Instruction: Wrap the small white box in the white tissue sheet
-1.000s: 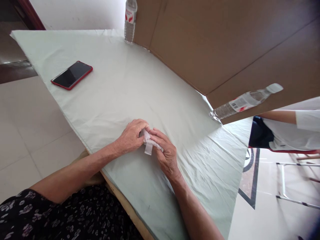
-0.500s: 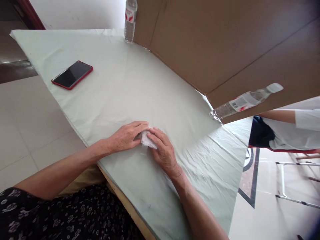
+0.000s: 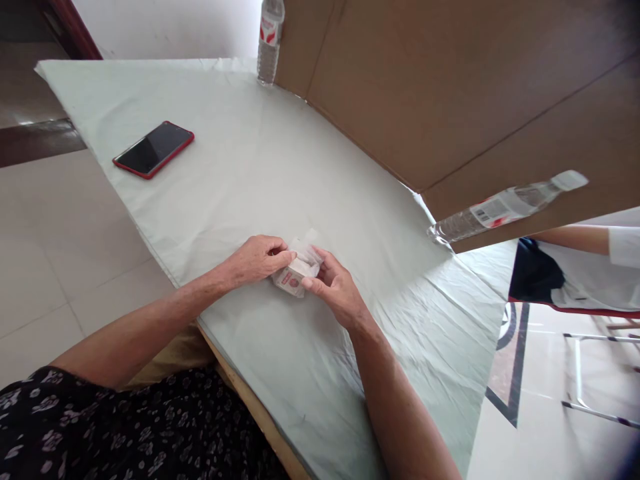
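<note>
A small white box with red print (image 3: 290,280) rests near the front edge of the pale green cloth, between my two hands. Clear, crinkled plastic wrap (image 3: 311,241) stands up loosely from its top and far side. My left hand (image 3: 261,259) pinches the wrap at the box's upper left, with thumb and forefinger together. On the right side, my right hand (image 3: 336,283) grips the box and its wrap, thumb on the near corner and fingers behind. The fingertips of my right hand are partly hidden by the plastic.
A red-cased phone (image 3: 154,149) lies at the upper left of the cloth-covered table (image 3: 225,153). Clear bottles stand at the back (image 3: 271,43) and right (image 3: 500,210) against a brown cardboard panel (image 3: 425,87). Beyond the right edge are a person's arm (image 3: 575,237) and a metal frame (image 3: 577,373).
The box has turned so its red-printed side shows, and the plastic now rises above it. My left fingers have closed into a pinch; my right thumb has come round to the near side.
</note>
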The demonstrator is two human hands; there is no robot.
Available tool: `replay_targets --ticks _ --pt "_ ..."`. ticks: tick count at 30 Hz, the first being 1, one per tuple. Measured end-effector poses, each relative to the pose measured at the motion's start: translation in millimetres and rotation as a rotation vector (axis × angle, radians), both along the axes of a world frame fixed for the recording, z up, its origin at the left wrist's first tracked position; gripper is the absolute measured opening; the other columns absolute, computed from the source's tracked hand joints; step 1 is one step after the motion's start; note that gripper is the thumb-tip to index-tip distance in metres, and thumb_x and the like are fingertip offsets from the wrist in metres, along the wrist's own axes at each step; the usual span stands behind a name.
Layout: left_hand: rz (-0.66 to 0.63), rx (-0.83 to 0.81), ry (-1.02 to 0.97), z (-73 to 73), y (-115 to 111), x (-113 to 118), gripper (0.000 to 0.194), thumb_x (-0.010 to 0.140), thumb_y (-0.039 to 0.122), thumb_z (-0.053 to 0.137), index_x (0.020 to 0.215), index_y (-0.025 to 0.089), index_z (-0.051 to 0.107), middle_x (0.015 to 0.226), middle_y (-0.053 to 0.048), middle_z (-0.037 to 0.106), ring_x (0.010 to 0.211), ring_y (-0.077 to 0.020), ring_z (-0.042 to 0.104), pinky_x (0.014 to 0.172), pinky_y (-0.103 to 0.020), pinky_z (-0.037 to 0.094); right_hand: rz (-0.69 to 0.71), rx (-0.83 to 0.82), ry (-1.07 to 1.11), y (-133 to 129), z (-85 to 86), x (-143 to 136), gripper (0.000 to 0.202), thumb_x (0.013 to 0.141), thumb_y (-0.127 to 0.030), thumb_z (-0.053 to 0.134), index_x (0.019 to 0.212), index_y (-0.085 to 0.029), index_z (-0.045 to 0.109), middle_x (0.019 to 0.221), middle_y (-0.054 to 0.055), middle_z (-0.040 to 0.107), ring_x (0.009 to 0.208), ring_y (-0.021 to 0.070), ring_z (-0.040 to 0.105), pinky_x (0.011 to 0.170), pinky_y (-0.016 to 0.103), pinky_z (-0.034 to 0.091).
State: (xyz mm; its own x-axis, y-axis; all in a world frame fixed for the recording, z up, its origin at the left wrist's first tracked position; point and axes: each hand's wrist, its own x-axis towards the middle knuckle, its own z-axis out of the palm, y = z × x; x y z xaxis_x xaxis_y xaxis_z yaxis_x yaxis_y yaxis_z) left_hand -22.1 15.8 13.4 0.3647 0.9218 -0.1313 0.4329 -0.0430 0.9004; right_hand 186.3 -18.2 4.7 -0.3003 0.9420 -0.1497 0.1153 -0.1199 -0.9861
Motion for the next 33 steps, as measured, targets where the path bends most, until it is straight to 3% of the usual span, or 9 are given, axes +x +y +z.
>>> replay_targets --ticks 3,6,9,11,17,27,33 --pt "0.007 0.104 0.007 -3.7 -1 0 0.039 0.091 0.049 0.049 0.079 0.016 0.066 0.070 0.000 0.059 0.067 -0.0140 0.051 0.061 -0.027 0.038 -0.052 0.002 -0.041 3 -6.2 1 0.086 0.071 -0.054 0.085 0.145 -0.024 0.051 0.124 0.011 0.070 0.108 0.0260 0.068 0.094 0.042 0.055" --pt "-0.034 0.011 -0.183 -6.8 -1 1 0.040 0.092 0.049 0.051 0.105 0.015 0.068 0.093 -0.005 0.069 0.085 -0.0187 0.062 0.073 -0.030 0.047 -0.067 -0.004 -0.072 9 -8.0 1 0.087 0.072 -0.056 0.083 0.146 -0.024 0.050 0.115 0.010 0.071 0.099 0.0251 0.070 0.091 0.043 0.056" --pt "-0.041 -0.140 -0.347 -12.3 0 1 0.069 0.081 0.040 0.067 0.142 0.014 0.049 0.116 -0.011 0.068 0.103 -0.0236 0.066 0.084 -0.033 0.052 -0.091 -0.001 -0.067 13 -9.2 0 0.085 0.072 -0.056 0.083 0.144 -0.025 0.051 0.115 0.010 0.071 0.099 0.0252 0.070 0.090 0.043 0.056" --pt "-0.033 -0.179 -0.392 -15.6 1 1 0.085 0.075 0.033 0.072 0.150 0.012 0.038 0.120 -0.013 0.067 0.107 -0.0247 0.066 0.089 -0.035 0.052 -0.120 0.013 -0.052 13 -10.8 -1 0.083 0.072 -0.055 0.083 0.143 -0.024 0.052 0.118 0.010 0.070 0.104 0.0260 0.069 0.092 0.043 0.055" --pt "-0.008 -0.192 -0.427 -17.4 0 3 0.080 0.075 0.030 0.072 0.148 0.014 0.043 0.114 -0.011 0.067 0.102 -0.0228 0.066 0.087 -0.035 0.052 -0.179 0.061 -0.005 9 -20.2 -7 0.080 0.073 -0.057 0.081 0.141 -0.024 0.053 0.115 0.009 0.071 0.102 0.0245 0.069 0.093 0.042 0.055" --pt "0.008 -0.213 -0.425 -17.8 -1 5 0.088 0.073 0.029 0.068 0.153 0.011 0.035 0.114 -0.010 0.067 0.097 -0.0191 0.066 0.083 -0.031 0.051 -0.235 0.109 -0.021 3 -25.0 -14 0.077 0.077 -0.057 0.078 0.141 -0.023 0.052 0.112 0.009 0.071 0.102 0.0240 0.068 0.094 0.042 0.054" --pt "0.031 -0.181 -0.396 -20.5 -1 5 0.082 0.075 0.029 0.066 0.150 0.011 0.040 0.111 -0.009 0.066 0.094 -0.0180 0.066 0.081 -0.031 0.051 -0.268 0.143 -0.027 3 -26.8 -16 0.076 0.079 -0.058 0.077 0.142 -0.024 0.051 0.122 0.011 0.068 0.103 0.0230 0.068 0.095 0.041 0.054"
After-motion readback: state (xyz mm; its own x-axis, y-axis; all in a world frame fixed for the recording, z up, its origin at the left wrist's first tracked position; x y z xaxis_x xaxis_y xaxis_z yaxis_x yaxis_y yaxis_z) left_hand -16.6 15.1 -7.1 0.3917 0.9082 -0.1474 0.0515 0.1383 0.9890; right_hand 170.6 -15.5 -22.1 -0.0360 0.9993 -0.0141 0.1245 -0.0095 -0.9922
